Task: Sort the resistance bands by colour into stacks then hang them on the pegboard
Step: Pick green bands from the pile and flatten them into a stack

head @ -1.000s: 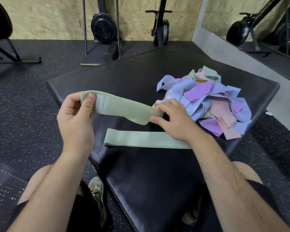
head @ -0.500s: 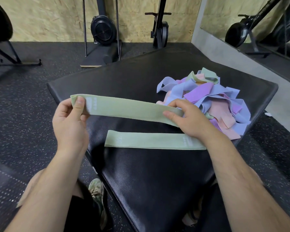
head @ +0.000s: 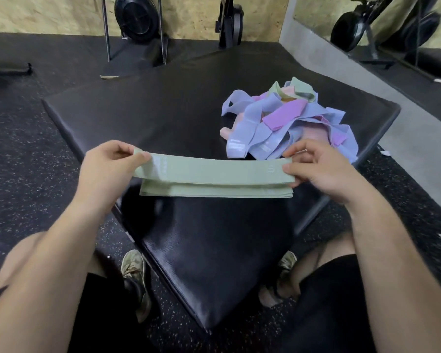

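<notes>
Bare forearms (head: 61, 250), black shorts (head: 336, 289), worn olive-grey lace-up sneakers (head: 134, 270)

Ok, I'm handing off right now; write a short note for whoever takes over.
The left hand pinches the left end of the held green band, the right hand its right end; it hangs flat just above the lower green band lying on the black mat.
Done: green stack started with one band.
Left: lay this one on top, sort the mixed pile of blue, purple, pink and green bands, then hang the stacks.
Pegboard not in view.
</notes>
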Action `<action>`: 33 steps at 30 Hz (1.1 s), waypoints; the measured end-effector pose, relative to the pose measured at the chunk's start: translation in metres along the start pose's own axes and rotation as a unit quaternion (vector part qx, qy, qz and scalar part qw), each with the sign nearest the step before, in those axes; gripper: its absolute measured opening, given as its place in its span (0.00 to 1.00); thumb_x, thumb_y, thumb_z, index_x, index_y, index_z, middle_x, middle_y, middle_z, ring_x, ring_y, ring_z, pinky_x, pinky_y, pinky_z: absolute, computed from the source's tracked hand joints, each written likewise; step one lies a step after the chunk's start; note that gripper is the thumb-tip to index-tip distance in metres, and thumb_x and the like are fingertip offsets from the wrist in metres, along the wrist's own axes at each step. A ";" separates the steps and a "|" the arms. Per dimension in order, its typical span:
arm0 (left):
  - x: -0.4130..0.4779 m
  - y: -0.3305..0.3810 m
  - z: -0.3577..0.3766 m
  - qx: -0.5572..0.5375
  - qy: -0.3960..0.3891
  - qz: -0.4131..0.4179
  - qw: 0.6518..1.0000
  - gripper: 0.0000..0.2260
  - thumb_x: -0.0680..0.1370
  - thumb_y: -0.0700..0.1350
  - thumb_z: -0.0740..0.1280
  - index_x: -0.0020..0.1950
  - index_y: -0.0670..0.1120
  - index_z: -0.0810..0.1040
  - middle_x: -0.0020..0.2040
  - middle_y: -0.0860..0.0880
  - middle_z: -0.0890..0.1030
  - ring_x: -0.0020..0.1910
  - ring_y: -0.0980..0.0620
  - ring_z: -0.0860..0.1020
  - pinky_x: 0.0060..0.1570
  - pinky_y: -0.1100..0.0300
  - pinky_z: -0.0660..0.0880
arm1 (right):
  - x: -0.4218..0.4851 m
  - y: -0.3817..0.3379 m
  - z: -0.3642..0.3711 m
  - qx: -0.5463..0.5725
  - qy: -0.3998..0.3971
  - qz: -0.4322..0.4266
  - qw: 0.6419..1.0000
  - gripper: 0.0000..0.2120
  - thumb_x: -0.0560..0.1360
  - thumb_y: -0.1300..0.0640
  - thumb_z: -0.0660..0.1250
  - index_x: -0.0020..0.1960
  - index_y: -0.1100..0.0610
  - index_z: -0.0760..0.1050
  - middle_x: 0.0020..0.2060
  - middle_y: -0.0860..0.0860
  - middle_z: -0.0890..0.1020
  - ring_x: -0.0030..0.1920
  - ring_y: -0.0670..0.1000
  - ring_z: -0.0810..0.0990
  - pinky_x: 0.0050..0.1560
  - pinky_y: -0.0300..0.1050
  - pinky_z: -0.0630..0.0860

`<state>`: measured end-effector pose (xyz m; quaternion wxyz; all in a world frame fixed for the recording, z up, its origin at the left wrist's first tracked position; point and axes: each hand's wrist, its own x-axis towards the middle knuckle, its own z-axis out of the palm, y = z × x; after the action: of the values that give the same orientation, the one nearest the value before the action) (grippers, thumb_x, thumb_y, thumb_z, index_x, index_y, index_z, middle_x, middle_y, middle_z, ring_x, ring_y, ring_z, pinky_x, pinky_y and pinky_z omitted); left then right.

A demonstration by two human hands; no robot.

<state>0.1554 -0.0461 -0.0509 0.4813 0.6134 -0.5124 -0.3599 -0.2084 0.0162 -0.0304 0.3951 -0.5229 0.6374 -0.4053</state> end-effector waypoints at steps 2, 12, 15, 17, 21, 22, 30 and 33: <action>-0.002 -0.004 0.001 0.094 -0.006 0.019 0.995 0.06 0.73 0.46 0.77 0.42 0.47 0.83 0.39 0.50 0.84 0.36 0.54 0.80 0.38 0.60 0.78 | -0.003 0.006 0.001 -0.047 0.016 0.012 0.999 0.09 0.75 0.69 0.71 0.49 0.57 0.79 0.38 0.57 0.78 0.32 0.53 0.80 0.33 0.37 0.79; -0.007 -0.012 0.009 0.240 -0.027 0.047 0.969 0.05 0.74 0.47 0.76 0.44 0.48 0.82 0.38 0.54 0.81 0.37 0.60 0.76 0.36 0.65 0.68 | -0.009 0.017 0.009 -0.173 0.045 0.009 0.984 0.04 0.75 0.63 0.72 0.47 0.55 0.81 0.39 0.52 0.74 0.35 0.49 0.76 0.37 0.43 0.82; -0.010 -0.015 0.011 0.235 -0.021 0.071 0.969 0.08 0.74 0.45 0.77 0.46 0.47 0.79 0.39 0.54 0.78 0.37 0.58 0.75 0.39 0.64 0.68 | -0.010 0.018 0.010 -0.178 0.052 0.001 0.983 0.04 0.74 0.63 0.73 0.46 0.55 0.82 0.38 0.52 0.74 0.33 0.48 0.75 0.38 0.43 0.83; -0.008 -0.018 0.010 0.236 -0.016 0.095 0.967 0.11 0.73 0.43 0.79 0.46 0.47 0.77 0.39 0.52 0.77 0.37 0.57 0.74 0.39 0.65 0.68 | -0.010 0.020 0.011 -0.199 0.063 -0.001 0.978 0.04 0.73 0.62 0.74 0.45 0.54 0.82 0.37 0.50 0.77 0.34 0.48 0.76 0.43 0.43 0.81; -0.006 -0.024 0.008 0.286 -0.029 0.126 0.949 0.10 0.74 0.46 0.78 0.41 0.48 0.77 0.41 0.49 0.76 0.37 0.57 0.74 0.37 0.66 0.66 | -0.011 0.020 0.011 -0.270 0.058 -0.020 0.961 0.03 0.73 0.58 0.75 0.42 0.51 0.84 0.34 0.49 0.76 0.35 0.46 0.73 0.36 0.31 0.69; -0.007 -0.025 0.009 0.298 -0.033 0.136 0.944 0.10 0.74 0.46 0.77 0.40 0.49 0.77 0.41 0.50 0.75 0.37 0.57 0.73 0.39 0.64 0.66 | -0.012 0.020 0.009 -0.281 0.056 -0.021 0.958 0.02 0.73 0.57 0.75 0.42 0.50 0.84 0.33 0.49 0.76 0.36 0.46 0.73 0.37 0.34 0.70; -0.018 -0.015 0.016 0.348 -0.016 0.200 0.916 0.03 0.77 0.41 0.71 0.43 0.46 0.81 0.47 0.51 0.71 0.50 0.45 0.71 0.51 0.53 0.71 | -0.011 0.024 0.005 -0.252 0.069 -0.040 0.964 0.06 0.75 0.49 0.72 0.39 0.45 0.83 0.31 0.47 0.75 0.34 0.46 0.72 0.39 0.44 0.71; -0.029 0.004 0.045 0.317 -0.030 0.240 0.917 0.02 0.77 0.41 0.71 0.44 0.47 0.81 0.47 0.53 0.73 0.50 0.48 0.72 0.49 0.53 0.72 | -0.005 0.028 0.001 -0.244 0.140 -0.074 0.957 0.06 0.77 0.48 0.69 0.44 0.46 0.83 0.39 0.45 0.78 0.41 0.46 0.75 0.45 0.46 0.74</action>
<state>0.1057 -0.0281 -0.0610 0.3179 0.5813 -0.7457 -0.0702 -0.2168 0.0241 -0.0562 0.1306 -0.5873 0.7252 -0.3347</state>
